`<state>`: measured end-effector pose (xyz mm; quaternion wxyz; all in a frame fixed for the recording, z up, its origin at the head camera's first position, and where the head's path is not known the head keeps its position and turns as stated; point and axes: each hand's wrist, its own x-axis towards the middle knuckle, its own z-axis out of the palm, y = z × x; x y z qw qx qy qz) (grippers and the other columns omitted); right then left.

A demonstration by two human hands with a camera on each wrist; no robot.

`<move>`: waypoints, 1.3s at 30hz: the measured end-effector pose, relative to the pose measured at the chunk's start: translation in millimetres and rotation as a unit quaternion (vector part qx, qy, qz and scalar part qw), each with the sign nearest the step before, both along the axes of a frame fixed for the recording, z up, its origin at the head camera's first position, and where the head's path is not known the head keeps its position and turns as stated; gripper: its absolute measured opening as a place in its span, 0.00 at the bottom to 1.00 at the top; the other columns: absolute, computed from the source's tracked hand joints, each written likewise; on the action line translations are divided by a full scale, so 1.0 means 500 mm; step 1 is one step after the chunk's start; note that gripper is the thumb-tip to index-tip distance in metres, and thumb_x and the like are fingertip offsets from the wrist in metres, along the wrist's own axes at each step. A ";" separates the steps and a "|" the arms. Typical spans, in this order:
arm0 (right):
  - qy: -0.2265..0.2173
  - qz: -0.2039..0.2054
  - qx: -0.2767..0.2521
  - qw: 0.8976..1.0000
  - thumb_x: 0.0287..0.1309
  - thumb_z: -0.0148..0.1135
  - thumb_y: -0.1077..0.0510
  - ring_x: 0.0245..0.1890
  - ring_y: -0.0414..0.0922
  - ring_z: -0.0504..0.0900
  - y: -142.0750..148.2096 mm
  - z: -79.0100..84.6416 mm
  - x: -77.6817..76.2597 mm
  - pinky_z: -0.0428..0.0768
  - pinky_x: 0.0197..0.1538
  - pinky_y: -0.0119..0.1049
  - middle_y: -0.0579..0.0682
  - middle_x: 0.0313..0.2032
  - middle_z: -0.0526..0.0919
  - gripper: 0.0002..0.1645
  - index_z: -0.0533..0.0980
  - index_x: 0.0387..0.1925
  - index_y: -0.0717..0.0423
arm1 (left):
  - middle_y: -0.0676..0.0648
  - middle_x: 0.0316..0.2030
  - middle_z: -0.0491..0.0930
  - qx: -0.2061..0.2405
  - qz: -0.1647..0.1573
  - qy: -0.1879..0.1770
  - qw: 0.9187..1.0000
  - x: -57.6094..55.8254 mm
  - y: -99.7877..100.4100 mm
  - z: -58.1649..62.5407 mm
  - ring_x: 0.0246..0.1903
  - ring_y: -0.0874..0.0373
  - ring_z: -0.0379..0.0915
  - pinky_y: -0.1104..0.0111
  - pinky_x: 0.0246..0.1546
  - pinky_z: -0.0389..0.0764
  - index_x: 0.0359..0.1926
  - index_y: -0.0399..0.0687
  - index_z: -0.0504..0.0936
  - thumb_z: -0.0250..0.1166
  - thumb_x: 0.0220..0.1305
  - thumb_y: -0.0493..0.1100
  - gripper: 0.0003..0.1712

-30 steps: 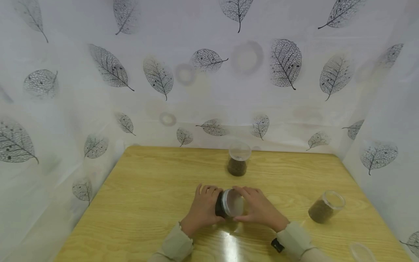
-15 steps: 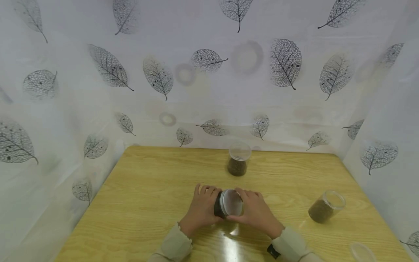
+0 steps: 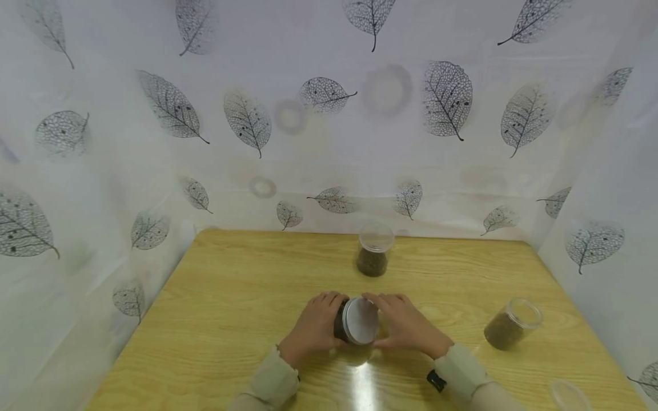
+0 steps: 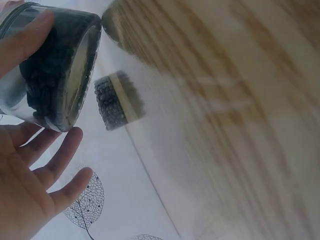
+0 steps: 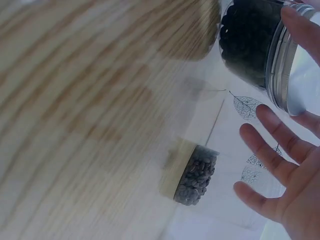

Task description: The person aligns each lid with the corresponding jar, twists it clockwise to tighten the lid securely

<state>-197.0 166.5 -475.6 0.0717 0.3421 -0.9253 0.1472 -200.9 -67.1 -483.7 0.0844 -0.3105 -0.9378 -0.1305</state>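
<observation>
A clear jar (image 4: 55, 75) of dark, bean-like pieces is held tilted just above the table near its front middle. My left hand (image 3: 312, 326) grips the jar's body, with the thumb across the glass in the left wrist view and other fingers spread below it. On the jar's mouth sits a silver screw lid (image 3: 362, 322) facing right and up. Thumb and fingers of my right hand (image 3: 411, 328) hold the lid by its edge; in the right wrist view the lower fingers (image 5: 260, 200) stand spread away from it.
Behind my hands stands a clear jar (image 3: 372, 261) of dark pieces. Another jar (image 3: 505, 329) with similar contents stands at the right. A clear round lid (image 3: 569, 395) lies by the front right of the wooden table (image 3: 231, 285). A leaf-printed curtain (image 3: 329, 148) surrounds the table.
My right hand turned inward round the lid, then shifted back outward to its edge. The jar moved slightly left, and its lid now faces up a little more.
</observation>
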 end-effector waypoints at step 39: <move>0.054 -0.084 -0.003 0.995 0.31 0.71 0.29 0.42 0.46 0.81 -0.014 -0.021 0.040 0.74 0.52 0.51 0.48 0.40 0.83 0.54 0.68 0.57 0.56 | 0.52 0.55 0.73 -0.015 -0.041 -0.015 0.999 0.001 0.002 0.014 0.54 0.56 0.71 0.54 0.55 0.74 0.62 0.55 0.66 0.78 0.34 0.60 0.52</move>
